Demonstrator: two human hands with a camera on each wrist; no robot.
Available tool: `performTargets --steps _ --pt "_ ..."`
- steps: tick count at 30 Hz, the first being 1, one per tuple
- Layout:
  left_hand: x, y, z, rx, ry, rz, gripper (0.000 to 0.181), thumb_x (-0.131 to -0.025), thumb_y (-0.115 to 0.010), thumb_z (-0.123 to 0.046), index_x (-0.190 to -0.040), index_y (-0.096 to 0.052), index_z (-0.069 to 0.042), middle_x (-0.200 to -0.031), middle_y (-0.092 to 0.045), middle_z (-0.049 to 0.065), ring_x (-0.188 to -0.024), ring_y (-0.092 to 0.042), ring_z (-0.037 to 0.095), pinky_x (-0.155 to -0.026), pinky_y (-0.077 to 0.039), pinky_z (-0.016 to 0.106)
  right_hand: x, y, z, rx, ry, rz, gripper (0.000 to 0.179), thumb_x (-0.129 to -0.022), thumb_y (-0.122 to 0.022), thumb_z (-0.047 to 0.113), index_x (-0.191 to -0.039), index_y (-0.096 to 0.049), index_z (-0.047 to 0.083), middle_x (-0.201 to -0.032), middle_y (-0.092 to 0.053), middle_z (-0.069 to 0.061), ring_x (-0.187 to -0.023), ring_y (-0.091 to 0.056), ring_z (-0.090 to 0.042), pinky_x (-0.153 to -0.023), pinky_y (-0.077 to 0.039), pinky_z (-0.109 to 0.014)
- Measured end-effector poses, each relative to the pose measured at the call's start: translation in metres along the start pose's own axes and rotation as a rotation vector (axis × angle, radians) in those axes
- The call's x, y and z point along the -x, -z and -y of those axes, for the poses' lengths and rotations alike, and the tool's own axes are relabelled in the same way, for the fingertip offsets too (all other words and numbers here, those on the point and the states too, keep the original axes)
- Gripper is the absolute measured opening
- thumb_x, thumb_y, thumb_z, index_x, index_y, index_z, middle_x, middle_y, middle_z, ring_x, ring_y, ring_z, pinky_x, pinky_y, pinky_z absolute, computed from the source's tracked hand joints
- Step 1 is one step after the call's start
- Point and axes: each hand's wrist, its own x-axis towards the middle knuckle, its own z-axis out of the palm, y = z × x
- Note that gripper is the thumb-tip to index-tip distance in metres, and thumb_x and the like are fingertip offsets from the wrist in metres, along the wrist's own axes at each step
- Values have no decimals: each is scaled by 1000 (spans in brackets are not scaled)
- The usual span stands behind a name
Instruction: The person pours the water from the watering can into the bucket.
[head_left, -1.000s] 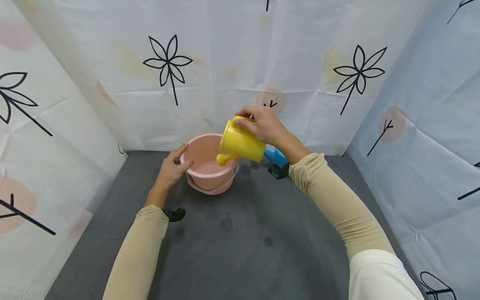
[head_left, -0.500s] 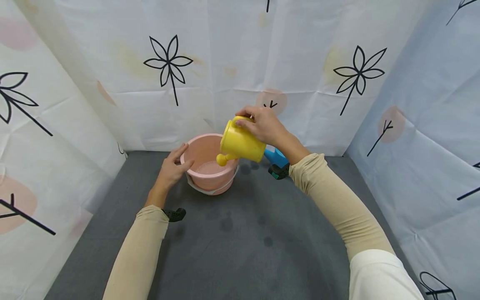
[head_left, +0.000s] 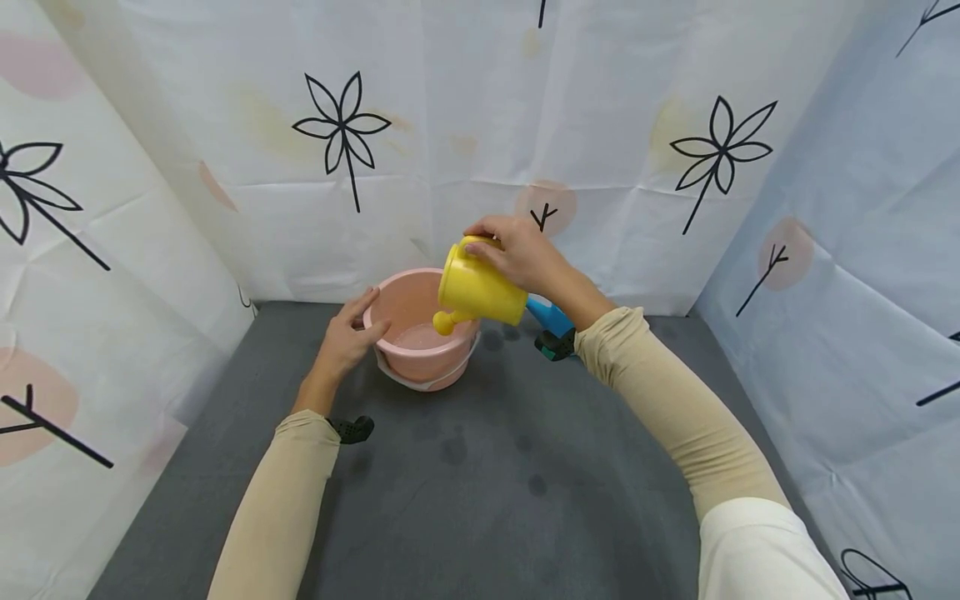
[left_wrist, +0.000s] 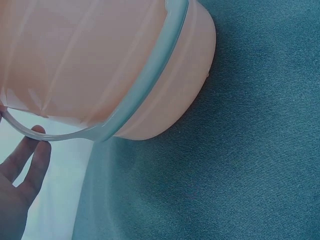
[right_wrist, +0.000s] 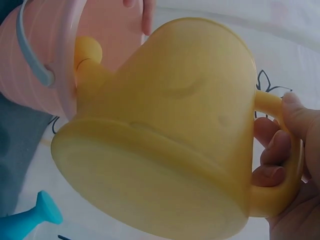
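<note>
One pouring pose, one steadying touch

Your right hand (head_left: 517,250) has its fingers wrapped through the loop handle (right_wrist: 270,202) of the yellow plastic watering can (head_left: 480,287), which is tilted above the right side of the round pale-pink plastic bucket (head_left: 416,367). The can's rounded yellow spout head (head_left: 444,323) points down within the bucket's opening; whether the spout touches the rim, you cannot tell. Your left hand (head_left: 343,342) lies at the rim's left side, thumb over the edge and fingers loosely spread — steadying, it seems, not clenched. The bucket stands upright on the dark grey counter (head_left: 480,517), its white carrying handle (head_left: 427,386) hanging in front. A bright blue item (head_left: 551,315) sits partly hidden behind your right forearm.

Judging by the tilt, you are at the step of emptying the can into the bucket. No stream shows, so you cannot tell whether anything is running out. The next move probably calls for patience: leave the spout head inside the rim until the can drains, then level it before swinging clear — drips on the counter are the likely slip.
</note>
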Motion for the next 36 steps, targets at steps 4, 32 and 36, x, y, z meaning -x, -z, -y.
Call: performTargets --steps 4,32,36 --pt "0 0 0 2 0 -4 70 -98 -67 -29 -160 -35 -30 -170 -26 -1 -132 -55 41 -94 -55 48 0 -2 1 15 23 -6 33 -101 -64 25 -127 -69 5 -125 -72 -12 -114 -67 -26 -100 -52 -32" --pt "1 0 -3 -2 5 -15 71 -97 -69 -34 -160 -36 -28 -170 -27 0 -132 -55 41 -97 -53 54 -12 6 13 64 38 -5 35 -102 -61 26 -129 -68 4 -126 -72 -10 -116 -68 -24 -103 -53 -35" --pt "0 -1 -3 -12 -3 -21 70 -98 -68 -35 -160 -36 -27 -170 -28 1 -131 -56 41 -97 -54 53 -13 7 14 69 33 3 36 -102 -61 27 -129 -69 4 -127 -72 -11 -117 -68 -25 -103 -53 -35"
